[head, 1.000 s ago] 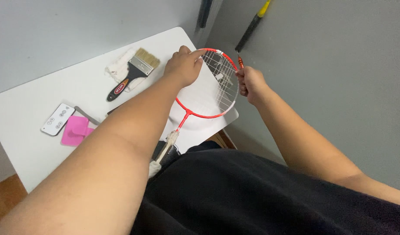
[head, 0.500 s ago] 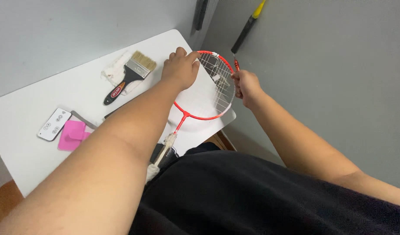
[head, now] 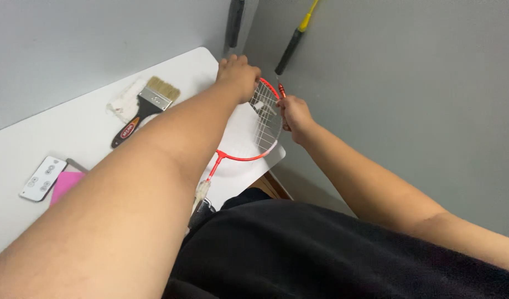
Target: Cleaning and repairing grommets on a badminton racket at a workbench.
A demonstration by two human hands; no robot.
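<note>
White and flat, the desk (head: 72,133) carries several things along its left part: a small white remote control with grey buttons (head: 42,178) lies at the far left, touching a pink rectangular pad (head: 66,184) just beside it. Farther along sits a wide paintbrush with pale bristles, a metal ferrule and a black-and-red handle (head: 145,108), its bristle end resting on a crumpled white cloth (head: 123,101).

Toward the desk's right corner is a red-framed badminton racket with white strings (head: 264,119), its head over the desk's corner and its thin shaft running back toward the person's black clothing (head: 321,254). The left hand (head: 238,73) lies curled over the far rim of the racket head, its fingers closed on the frame. The right hand (head: 295,114) is pinched at the right rim, its fingers closed on a small red-handled tool (head: 281,90) at the frame's edge; how the tip meets the strings cannot be told.

Against the grey wall behind stand a dark handle (head: 234,22) and a black-and-yellow handle (head: 296,34).
</note>
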